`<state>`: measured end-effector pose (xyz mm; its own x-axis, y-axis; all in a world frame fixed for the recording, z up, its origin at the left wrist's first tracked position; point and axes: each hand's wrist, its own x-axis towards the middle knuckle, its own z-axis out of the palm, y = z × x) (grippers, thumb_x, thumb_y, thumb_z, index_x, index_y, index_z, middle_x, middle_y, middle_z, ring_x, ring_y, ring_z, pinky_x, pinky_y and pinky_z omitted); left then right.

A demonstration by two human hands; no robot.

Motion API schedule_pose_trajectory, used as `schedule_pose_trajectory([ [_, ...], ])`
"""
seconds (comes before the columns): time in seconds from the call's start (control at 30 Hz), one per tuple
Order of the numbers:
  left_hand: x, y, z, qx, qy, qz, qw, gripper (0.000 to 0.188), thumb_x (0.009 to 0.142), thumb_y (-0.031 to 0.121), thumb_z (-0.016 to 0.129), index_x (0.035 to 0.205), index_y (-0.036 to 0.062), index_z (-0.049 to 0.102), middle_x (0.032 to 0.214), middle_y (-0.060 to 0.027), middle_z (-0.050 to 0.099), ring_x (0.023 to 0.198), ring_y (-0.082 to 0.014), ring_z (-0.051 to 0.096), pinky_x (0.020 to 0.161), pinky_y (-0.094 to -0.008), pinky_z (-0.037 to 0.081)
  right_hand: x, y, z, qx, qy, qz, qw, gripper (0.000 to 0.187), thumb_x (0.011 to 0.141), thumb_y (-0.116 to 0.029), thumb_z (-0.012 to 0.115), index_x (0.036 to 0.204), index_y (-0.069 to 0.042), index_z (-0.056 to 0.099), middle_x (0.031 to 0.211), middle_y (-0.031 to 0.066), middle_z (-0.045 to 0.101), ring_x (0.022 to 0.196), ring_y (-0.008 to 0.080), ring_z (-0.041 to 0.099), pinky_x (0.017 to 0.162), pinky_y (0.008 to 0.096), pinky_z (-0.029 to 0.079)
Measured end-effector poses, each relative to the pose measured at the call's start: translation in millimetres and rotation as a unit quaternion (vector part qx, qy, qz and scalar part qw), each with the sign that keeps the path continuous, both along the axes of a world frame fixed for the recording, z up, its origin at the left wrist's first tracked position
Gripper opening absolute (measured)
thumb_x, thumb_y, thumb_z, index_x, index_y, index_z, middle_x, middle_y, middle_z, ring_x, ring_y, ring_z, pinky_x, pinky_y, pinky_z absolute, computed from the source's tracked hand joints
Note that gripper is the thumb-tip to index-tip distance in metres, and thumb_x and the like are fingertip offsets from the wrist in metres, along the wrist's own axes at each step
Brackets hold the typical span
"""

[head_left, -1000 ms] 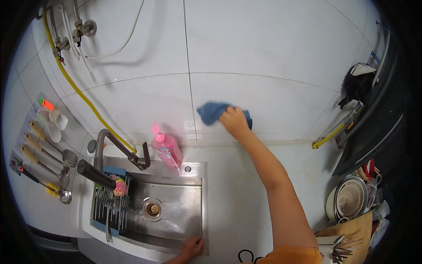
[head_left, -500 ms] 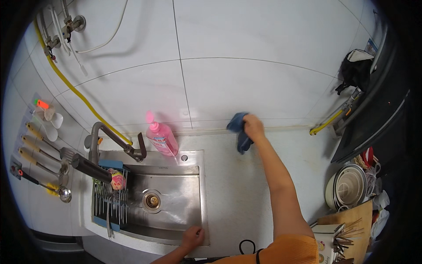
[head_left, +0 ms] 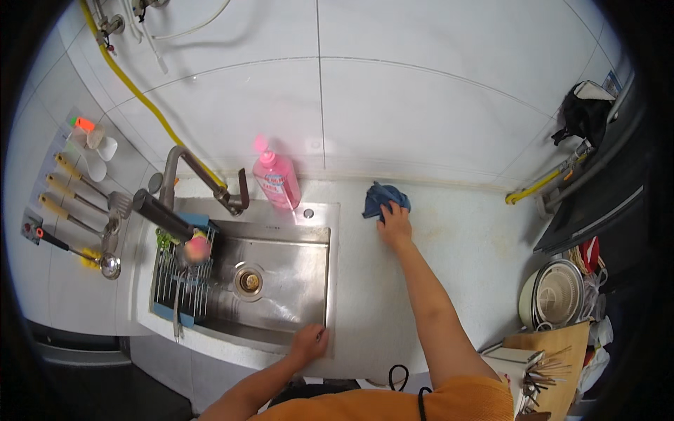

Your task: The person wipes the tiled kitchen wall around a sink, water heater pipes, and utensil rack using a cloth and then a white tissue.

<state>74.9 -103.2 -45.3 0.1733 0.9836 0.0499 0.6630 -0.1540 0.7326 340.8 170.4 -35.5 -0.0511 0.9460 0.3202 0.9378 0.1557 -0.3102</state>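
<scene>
My right hand [head_left: 395,223] presses a crumpled dark blue cloth [head_left: 383,197] onto the pale countertop [head_left: 449,274], its fingers spread over and gripping the near side of the cloth. The cloth lies to the right of the sink, a little in front of the wall. My left hand [head_left: 309,342] is curled into a fist and rests on the front rim of the steel sink [head_left: 288,277], at its right corner. I see nothing held in the fist. Faint brownish marks show on the counter to the right of the cloth.
Behind the sink stand a pink pump bottle [head_left: 277,181] and a dark faucet [head_left: 184,163]. A drying rack [head_left: 184,281] fills the sink's left side. Utensils, including a ladle [head_left: 109,266], hang at the left. Nested bowls [head_left: 558,295] and a wooden board [head_left: 554,351] are at the right.
The blue cloth hung blurred from my right hand by the wall; now it lies bunched flat under the hand, nearer me. The view has tilted; my left fist stays on the sink's corner.
</scene>
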Motion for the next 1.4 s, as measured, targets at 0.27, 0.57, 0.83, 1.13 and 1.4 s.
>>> schedule_pose_trajectory([
  [0.27,6,6,8,-0.026,-0.035,0.007,0.999,0.016,0.084,0.020,0.058,0.077,0.0061,0.056,0.074,-0.0125,0.057,0.069,-0.0327,0.057,0.061,-0.0419,0.046,-36,-134,16,-0.115,0.050,0.053,0.991,0.033,0.065,-0.006,0.067,0.097,-0.016,0.065,0.110,0.0052,0.052,0.102,0.0293,0.050,0.083,0.0400,0.048],
  [0.57,-65,-33,27,0.002,-0.161,-0.023,0.987,0.019,0.082,0.012,0.061,0.099,0.0042,0.055,0.087,-0.0106,0.057,0.069,-0.0229,0.058,0.064,-0.0319,0.048,-33,-296,58,-0.378,-0.005,0.164,0.911,0.029,0.067,-0.006,0.062,0.095,-0.011,0.069,0.102,0.0094,0.061,0.096,0.0263,0.059,0.082,0.0341,0.049],
  [0.83,-182,-102,78,-0.023,-0.144,-0.021,0.989,0.064,0.075,0.019,0.069,0.130,0.0048,0.039,0.120,-0.0176,0.045,0.111,-0.0321,0.046,0.095,-0.0373,0.039,-193,-299,107,-0.493,0.505,-0.020,0.709,0.034,0.080,-0.002,0.056,0.113,-0.009,0.061,0.098,0.0037,0.061,0.084,0.0128,0.059,0.069,0.0247,0.050],
  [1.13,-260,-139,88,0.018,-0.198,0.101,0.975,0.086,0.064,0.008,0.073,0.139,0.0063,0.030,0.132,-0.0191,0.037,0.123,-0.0352,0.038,0.104,-0.0381,0.031,-335,-306,122,-0.551,0.654,0.100,0.508,0.037,0.084,-0.004,0.048,0.120,-0.003,0.052,0.110,0.0094,0.058,0.095,0.0196,0.060,0.080,0.0341,0.053],
  [1.4,-261,-133,73,-0.032,-0.342,0.119,0.932,0.058,0.068,-0.004,0.060,0.123,0.0056,0.047,0.118,-0.0116,0.051,0.107,-0.0238,0.053,0.086,-0.0310,0.045,-333,-316,96,-0.571,0.716,0.050,0.398,0.036,0.084,-0.007,0.045,0.120,-0.003,0.051,0.114,0.0128,0.059,0.099,0.0240,0.061,0.088,0.0389,0.050],
])
